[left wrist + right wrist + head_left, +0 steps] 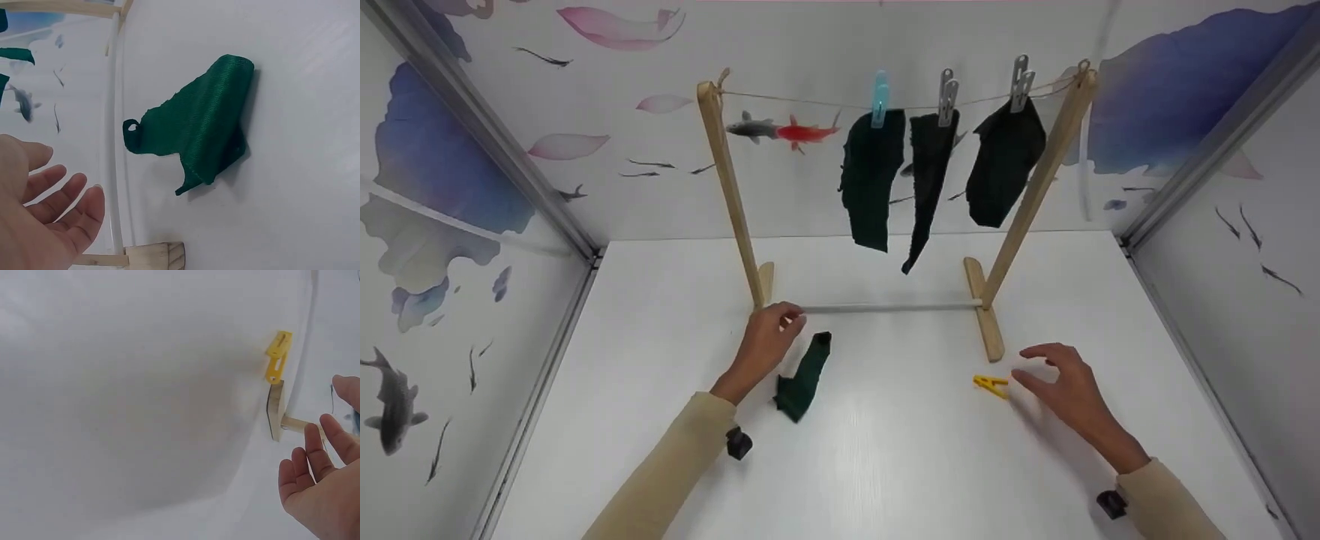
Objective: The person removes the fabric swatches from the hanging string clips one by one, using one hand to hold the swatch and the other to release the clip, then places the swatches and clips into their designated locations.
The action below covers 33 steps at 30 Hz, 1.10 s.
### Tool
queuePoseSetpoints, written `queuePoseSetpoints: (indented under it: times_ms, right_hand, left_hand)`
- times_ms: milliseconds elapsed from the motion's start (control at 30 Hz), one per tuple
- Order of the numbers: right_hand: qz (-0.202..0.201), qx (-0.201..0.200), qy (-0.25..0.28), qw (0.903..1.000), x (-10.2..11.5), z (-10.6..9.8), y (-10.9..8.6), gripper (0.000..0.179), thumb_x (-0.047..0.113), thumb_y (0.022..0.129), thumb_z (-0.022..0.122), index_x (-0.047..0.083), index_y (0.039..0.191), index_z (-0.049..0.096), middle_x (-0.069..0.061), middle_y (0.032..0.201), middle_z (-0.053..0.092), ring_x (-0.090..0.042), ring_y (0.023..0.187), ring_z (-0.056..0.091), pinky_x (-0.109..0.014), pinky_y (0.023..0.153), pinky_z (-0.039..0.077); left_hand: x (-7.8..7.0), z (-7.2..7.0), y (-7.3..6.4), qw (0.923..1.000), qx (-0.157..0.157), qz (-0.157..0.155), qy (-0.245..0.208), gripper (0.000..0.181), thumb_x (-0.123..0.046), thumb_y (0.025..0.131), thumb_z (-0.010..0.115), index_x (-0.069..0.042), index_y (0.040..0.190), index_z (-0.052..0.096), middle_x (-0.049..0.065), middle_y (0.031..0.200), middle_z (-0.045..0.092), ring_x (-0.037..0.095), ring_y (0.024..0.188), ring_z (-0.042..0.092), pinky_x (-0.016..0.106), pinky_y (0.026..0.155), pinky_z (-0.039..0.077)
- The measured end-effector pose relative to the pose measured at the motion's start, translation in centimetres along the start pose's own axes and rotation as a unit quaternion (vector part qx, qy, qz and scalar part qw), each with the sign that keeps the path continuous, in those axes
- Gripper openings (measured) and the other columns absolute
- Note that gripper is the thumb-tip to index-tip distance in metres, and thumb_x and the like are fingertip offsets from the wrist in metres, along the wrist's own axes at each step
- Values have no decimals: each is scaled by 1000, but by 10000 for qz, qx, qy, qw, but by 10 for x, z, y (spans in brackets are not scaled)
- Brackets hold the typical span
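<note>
A dark green piece of cloth (804,379) lies partly folded on the white table, its folded edge standing up in the left wrist view (208,118). Just beyond it is my left hand (767,337), fingers loosely bent and holding nothing, near the rack's left foot. My right hand (1065,382) hovers beside a yellow clothespin (990,385), thumb and fingers apart, nothing between them. Three dark cloths hang from the string: one (874,180) under a light-blue clothespin (880,99), a narrow one (930,184) and a wide one (1006,165) under grey clothespins.
A wooden rack holds the string between a left post (731,195) and a right post (1039,184), joined low down by a white rod (889,308). The right foot (985,315) juts toward me. Patterned panels enclose the table at the back and sides.
</note>
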State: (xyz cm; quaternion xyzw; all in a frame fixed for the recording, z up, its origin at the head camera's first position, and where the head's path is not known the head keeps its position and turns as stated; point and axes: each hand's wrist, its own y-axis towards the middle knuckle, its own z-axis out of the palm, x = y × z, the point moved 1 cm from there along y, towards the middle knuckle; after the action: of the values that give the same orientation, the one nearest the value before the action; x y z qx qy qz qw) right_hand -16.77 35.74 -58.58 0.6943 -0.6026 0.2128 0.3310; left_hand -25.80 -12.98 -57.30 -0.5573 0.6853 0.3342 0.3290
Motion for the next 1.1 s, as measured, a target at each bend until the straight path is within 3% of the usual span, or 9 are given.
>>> queuePoseSetpoints:
  times_ms: [167, 333, 633, 933, 1100]
  right_hand:
    - [-568, -447, 2, 9974, 10, -17, 10, 33, 0, 92, 88, 0, 123, 76, -15, 122, 75, -14, 119, 58, -11, 98, 41]
    - [-955, -751, -34, 9926, 22, -34, 21, 35, -4, 89, 89, -1, 122, 77, -16, 120, 75, 1, 117, 53, -9, 99, 40]
    - [-1123, -1020, 32, 9884, 45, -68, 40, 36, -5, 90, 88, 1, 124, 77, -16, 121, 72, 1, 117, 54, -10, 101, 40]
    - [-1343, -1228, 119, 9832, 76, -95, 61, 34, -7, 91, 86, -2, 123, 77, -16, 122, 73, 2, 117, 55, -11, 103, 41]
    - [-1490, -1253, 138, 9808, 90, -105, 69, 35, -9, 90, 85, -3, 124, 76, -19, 122, 72, 1, 118, 56, -13, 104, 42]
  left_hand:
    - [-7, -9, -2, 9998, -64, 113, -157, 20, -16, 111, 69, -5, 125, 78, 7, 111, 76, 23, 103, 66, 38, 88, 57]
    - [-16, -18, -5, 9991, -101, 183, -380, 21, -16, 111, 69, -6, 127, 77, 6, 114, 77, 23, 108, 67, 39, 91, 58]
    - [-33, -32, -8, 9973, -212, 225, -668, 25, -18, 112, 67, -8, 133, 75, 6, 123, 77, 25, 118, 69, 49, 101, 58]
    - [-51, -44, -8, 9954, -342, 548, -705, 26, -18, 112, 67, -5, 134, 74, 8, 127, 77, 24, 121, 69, 47, 99, 60]
    - [-60, -50, -7, 9945, -395, 678, -696, 27, -17, 112, 68, -5, 135, 73, 10, 132, 75, 25, 125, 68, 49, 103, 59]
